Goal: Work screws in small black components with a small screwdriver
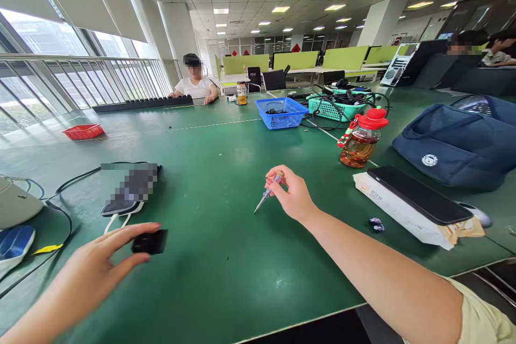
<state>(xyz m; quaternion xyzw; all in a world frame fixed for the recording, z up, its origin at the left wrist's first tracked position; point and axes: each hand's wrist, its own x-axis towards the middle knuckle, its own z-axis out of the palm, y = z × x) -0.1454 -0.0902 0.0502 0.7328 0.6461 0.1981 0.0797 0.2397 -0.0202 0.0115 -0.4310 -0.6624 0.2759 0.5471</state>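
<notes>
Screwdriver [266, 194] — right fingers [279, 192] pinched; black block [150, 242] — left fingers [135, 229] wider

Bare tabletop [205, 177] between the left hand [94, 263] and the right hand [292, 193] permits passage forward to the blue basket [282, 121]. The phone [132, 191] obstructs straight forward travel at left. At right, the tissue pack [397, 212], bottle [360, 148] and bag [463, 140] restrict access.
</notes>
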